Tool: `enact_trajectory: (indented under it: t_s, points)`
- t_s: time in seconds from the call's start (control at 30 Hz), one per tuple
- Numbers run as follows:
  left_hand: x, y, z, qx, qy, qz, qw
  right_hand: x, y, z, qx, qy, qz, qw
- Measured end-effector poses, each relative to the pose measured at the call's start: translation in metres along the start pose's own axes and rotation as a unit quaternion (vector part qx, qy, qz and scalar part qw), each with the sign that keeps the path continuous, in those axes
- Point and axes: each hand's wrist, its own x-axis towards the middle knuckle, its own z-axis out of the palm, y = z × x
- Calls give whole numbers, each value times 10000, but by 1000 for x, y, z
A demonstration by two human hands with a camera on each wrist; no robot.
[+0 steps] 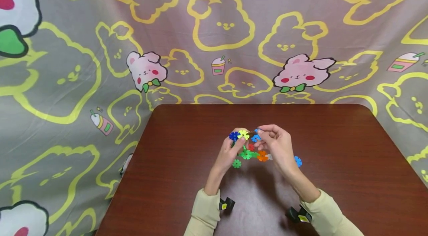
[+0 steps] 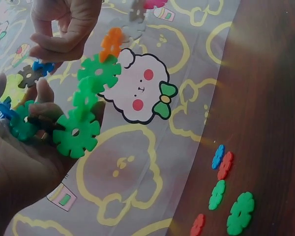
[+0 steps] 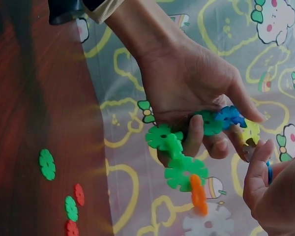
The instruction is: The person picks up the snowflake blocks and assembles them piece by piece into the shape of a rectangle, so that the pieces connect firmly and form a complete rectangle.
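Observation:
My left hand (image 1: 230, 150) holds a chain of slotted plastic snowflake discs. A yellow disc (image 1: 243, 135) and a dark blue disc (image 1: 234, 136) show at its fingers. My right hand (image 1: 279, 145) pinches a blue disc (image 1: 256, 137) against a brown disc (image 2: 30, 76) beside the yellow one. Whether the blue disc is fully slotted in is hidden by the fingers. From the left palm, linked green discs (image 2: 99, 72) lead to an orange disc (image 2: 110, 44) and a whitish, see-through disc (image 3: 208, 221). A pink piece (image 2: 155, 4) shows past these at the left wrist view's edge.
Loose discs lie on the brown table (image 1: 174, 176), among them a green disc (image 2: 241, 213), a red disc (image 2: 226, 164) and a small blue disc (image 2: 218, 156). A patterned cloth (image 1: 227, 35) hangs behind the table and along its sides.

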Motion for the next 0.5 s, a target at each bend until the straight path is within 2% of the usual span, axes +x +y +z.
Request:
enact_trajectory:
  t_s: [0.17, 0.37, 0.5]
  points:
    - [1, -2, 2, -86, 85, -83, 9999, 1, -3, -1, -103, -143, -173, 9997]
    - [2, -5, 4, 69, 526, -54, 9986, 2, -2, -3, -383, -380, -328, 9980]
    - [3, -5, 3, -25, 769, -5, 9970, 3, -3, -4, -534, -483, -494, 9962]
